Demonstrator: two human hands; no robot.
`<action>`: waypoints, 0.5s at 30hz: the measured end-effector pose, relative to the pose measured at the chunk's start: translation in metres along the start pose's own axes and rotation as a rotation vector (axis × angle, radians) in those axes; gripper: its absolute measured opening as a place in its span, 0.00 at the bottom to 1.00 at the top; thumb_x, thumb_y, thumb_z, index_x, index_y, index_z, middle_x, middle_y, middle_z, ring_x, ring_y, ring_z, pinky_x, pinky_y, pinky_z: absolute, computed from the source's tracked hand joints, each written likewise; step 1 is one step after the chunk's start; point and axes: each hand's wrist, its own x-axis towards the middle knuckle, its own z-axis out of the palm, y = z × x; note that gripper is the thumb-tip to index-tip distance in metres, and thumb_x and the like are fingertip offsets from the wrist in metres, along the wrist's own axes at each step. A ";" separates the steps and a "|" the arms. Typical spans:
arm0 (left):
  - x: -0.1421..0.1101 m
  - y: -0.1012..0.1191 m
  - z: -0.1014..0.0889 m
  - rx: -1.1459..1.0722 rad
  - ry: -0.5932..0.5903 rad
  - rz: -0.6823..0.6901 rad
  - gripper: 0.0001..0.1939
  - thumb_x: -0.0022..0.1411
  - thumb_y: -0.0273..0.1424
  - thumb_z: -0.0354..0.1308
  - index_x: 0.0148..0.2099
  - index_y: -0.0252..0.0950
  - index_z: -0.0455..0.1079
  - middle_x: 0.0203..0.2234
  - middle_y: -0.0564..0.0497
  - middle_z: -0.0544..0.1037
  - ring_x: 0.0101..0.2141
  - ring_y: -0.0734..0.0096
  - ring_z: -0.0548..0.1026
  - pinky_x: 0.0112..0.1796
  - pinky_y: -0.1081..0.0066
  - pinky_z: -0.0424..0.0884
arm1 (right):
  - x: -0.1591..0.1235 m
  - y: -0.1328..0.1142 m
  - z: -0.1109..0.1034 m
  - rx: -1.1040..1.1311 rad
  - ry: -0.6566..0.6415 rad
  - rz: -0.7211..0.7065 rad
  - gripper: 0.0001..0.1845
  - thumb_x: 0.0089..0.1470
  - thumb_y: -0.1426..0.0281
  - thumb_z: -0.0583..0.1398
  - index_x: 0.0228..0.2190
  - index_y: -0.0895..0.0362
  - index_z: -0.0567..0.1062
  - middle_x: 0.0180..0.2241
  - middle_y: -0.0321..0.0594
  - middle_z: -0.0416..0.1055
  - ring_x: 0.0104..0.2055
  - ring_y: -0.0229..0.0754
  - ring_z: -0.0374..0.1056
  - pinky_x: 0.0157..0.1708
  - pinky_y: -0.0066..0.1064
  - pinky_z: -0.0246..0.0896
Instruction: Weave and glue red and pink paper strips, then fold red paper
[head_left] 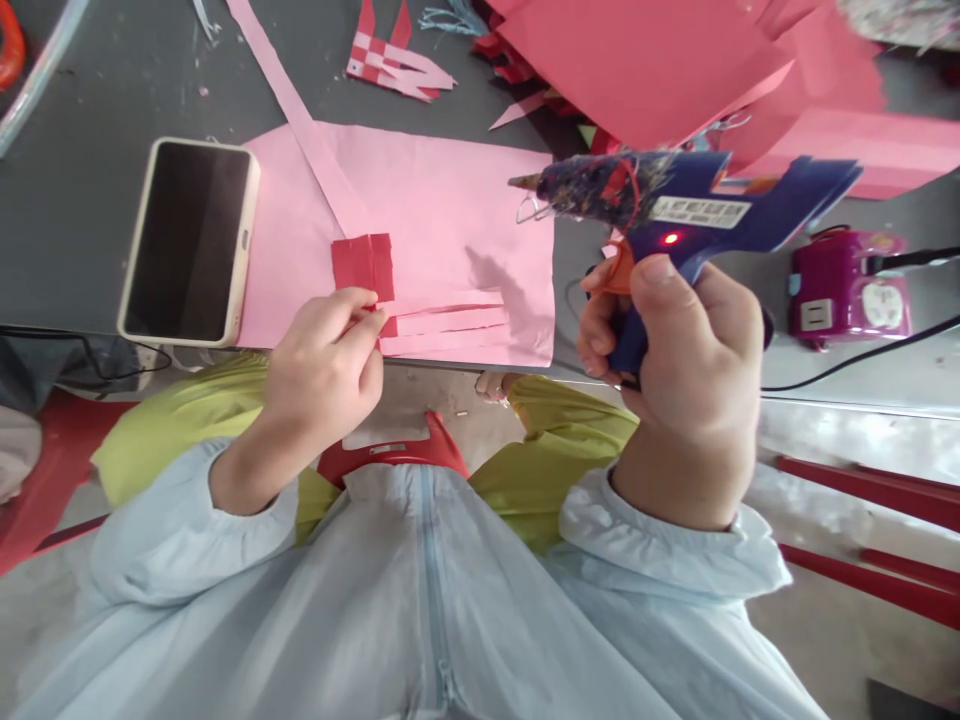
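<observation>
The dark grey table [60, 230] stands above a pale floor [832, 640]. My right hand [686, 355] grips a blue glue gun [739, 232], its label [701, 211] too blurred to read; my left hand [322, 360] pinches red paper [363, 265].

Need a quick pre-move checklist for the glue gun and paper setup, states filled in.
1. Glue gun held firmly: ok, right hand wraps the handle.
2. Power light on: ok, lit red.
3. Nozzle clear of left hand: ok, well apart, above the pink sheet.
4. Glue ready at the tip: cannot tell, none distinguishable.
5. Barrel clean: not ok, stringy residue clings to it.
6. Phone clear of the sheet: not ok, it overlaps the sheet's left edge in this view.
</observation>
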 end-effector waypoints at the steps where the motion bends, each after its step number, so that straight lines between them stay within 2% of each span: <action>1: 0.000 0.000 0.000 0.014 -0.009 0.015 0.16 0.59 0.21 0.52 0.45 0.37 0.77 0.43 0.49 0.81 0.42 0.63 0.79 0.44 0.65 0.76 | 0.000 -0.001 0.000 -0.001 -0.006 0.002 0.16 0.61 0.55 0.60 0.31 0.56 0.73 0.16 0.28 0.62 0.13 0.31 0.58 0.11 0.24 0.45; 5: -0.001 0.000 0.000 0.018 -0.021 0.041 0.18 0.60 0.22 0.51 0.47 0.39 0.77 0.42 0.49 0.82 0.42 0.61 0.79 0.44 0.63 0.76 | -0.002 -0.003 0.001 0.005 -0.029 0.033 0.16 0.61 0.57 0.60 0.32 0.57 0.73 0.17 0.29 0.62 0.14 0.31 0.59 0.12 0.25 0.47; 15: 0.003 0.003 -0.002 -0.082 -0.102 -0.067 0.16 0.63 0.24 0.51 0.47 0.40 0.77 0.43 0.47 0.81 0.42 0.58 0.78 0.44 0.57 0.75 | -0.003 -0.002 -0.001 -0.005 -0.035 0.060 0.16 0.61 0.56 0.61 0.32 0.57 0.73 0.17 0.30 0.63 0.15 0.31 0.59 0.14 0.26 0.49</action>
